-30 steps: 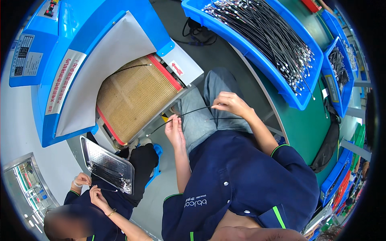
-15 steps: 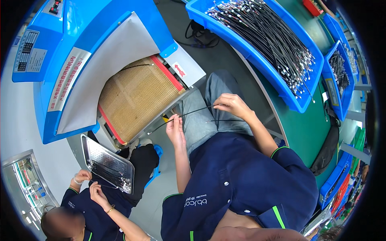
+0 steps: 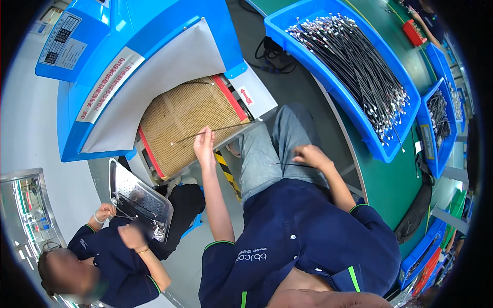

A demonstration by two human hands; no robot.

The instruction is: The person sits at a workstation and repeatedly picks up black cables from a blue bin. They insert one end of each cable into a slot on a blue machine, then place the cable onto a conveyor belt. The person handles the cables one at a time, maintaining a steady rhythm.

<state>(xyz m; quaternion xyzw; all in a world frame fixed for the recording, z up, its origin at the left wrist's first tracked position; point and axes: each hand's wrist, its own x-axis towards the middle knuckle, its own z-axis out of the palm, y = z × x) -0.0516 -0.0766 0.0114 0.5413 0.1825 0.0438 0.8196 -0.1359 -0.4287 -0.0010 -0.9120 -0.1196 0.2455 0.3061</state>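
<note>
The left hand is pinched closed on a thin dark cable, and it holds this cable over the mesh belt of the blue machine. The cable lies almost flat across the belt, with its far end pointing to the left. The right hand rests on the lap and is closed on a second cable (only a short dark piece shows beside the fingers). On the green tabletop at the right stands a blue bin full of the same cables, well apart from both hands. At the lower left another person holds a perforated metal tray near the end of the belt.
</note>
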